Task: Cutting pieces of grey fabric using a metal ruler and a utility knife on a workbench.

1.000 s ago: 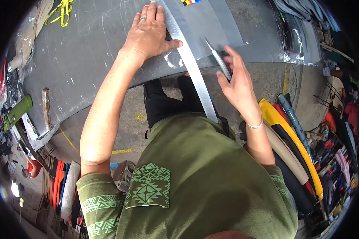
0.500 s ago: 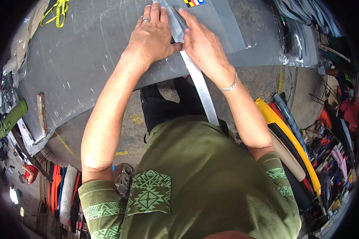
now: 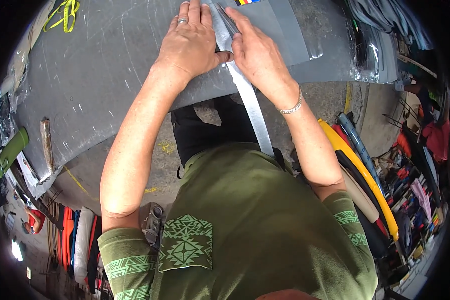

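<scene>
A long metal straightedge (image 3: pixel 250 100) lies at a slant over the front edge of the grey-topped table (image 3: pixel 100 75), its near end reaching my waist. My left hand (image 3: pixel 187 47), a ring on one finger, lies flat with fingers stretched out along the straightedge's left side, the thumb resting on it. On the other side, my right hand (image 3: pixel 260 57) grips a slim silver-grey tool (image 3: pixel 227 20) against the straightedge. The fingers partly cover that tool, so its exact kind cannot be told. Beneath the right hand lies smooth grey sheet material (image 3: pixel 285 42).
A yellow tape measure (image 3: pixel 65 17) lies at the table's far left. Dark folded material (image 3: pixel 385 20) covers the far right. Rolls of material, one yellow (image 3: pixel 365 175), stand right of me; more rolls (image 3: pixel 82 240) are at the lower left. Another person (image 3: pixel 34 221) is in the left background.
The view has shifted slightly, so the tape measure sits higher and farther left. Both hands keep nearly the same pose beside the straightedge, with the slim tool still in my right hand.
</scene>
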{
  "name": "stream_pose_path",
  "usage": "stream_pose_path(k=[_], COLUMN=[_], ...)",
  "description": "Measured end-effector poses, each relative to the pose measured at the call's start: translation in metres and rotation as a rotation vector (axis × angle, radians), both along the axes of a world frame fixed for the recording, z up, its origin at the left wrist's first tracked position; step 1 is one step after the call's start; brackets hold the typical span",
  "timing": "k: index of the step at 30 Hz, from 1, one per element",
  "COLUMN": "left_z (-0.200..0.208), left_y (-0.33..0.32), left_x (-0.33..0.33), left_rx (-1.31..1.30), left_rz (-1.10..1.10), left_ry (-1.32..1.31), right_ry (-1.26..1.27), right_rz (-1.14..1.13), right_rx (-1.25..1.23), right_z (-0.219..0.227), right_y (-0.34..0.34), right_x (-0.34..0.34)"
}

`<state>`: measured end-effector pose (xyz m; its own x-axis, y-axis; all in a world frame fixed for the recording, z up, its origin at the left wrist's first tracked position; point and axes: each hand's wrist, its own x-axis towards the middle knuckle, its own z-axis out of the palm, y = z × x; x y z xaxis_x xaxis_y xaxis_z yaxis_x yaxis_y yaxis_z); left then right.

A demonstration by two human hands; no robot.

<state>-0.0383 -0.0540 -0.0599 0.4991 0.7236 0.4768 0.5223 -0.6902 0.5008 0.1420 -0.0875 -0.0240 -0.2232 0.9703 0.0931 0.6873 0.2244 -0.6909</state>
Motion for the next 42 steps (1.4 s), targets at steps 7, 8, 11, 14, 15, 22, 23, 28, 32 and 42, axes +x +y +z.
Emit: stream_pose_path(k=[7,8,11,14,15,22,23,28,32,42], left_z=[0.082,0.083,0.083,0.082,0.082,0.073,0.073,0.026,0.075,-0.066], left_y=[0.007,0.007,0.007,0.007,0.007,0.008,0.008,0.002,0.01,0.013], left_x=[0.03,0.03,0.03,0.031,0.031,0.029,0.029,-0.003,0.033,-0.018], left_rx=[-0.561,-0.563,-0.553,-0.557,-0.559,-0.544,-0.538,-0.402,-0.582,-0.302], left_rz=[0.144,0.145,0.145,0.142,0.141,0.135,0.135,0.03,0.138,-0.127], left_ry=[0.899,0.9,0.906,0.901,0.902,0.95,0.966,0.56,0.955,-0.048], right_ry=[0.01,0.004,-0.003,0.015,0.034,0.014,0.001,-0.009,-0.051,-0.09], right_rz=[-0.019,-0.02,-0.013,-0.027,-0.046,-0.001,0.015,0.051,-0.001,-0.007], right_rx=[-0.083,-0.071,-0.035,-0.029,-0.048,-0.188,-0.208,-0.224,-0.329,-0.245], right_z=[0.002,0.001,-0.001,-0.004,-0.005,0.008,0.011,0.021,0.033,0.03], right_y=[0.001,0.001,0.002,0.002,0.002,0.011,0.013,0.011,0.0,-0.044], right_x=[0.002,0.001,0.002,0.006,0.007,0.005,0.005,0.003,0.005,0.016])
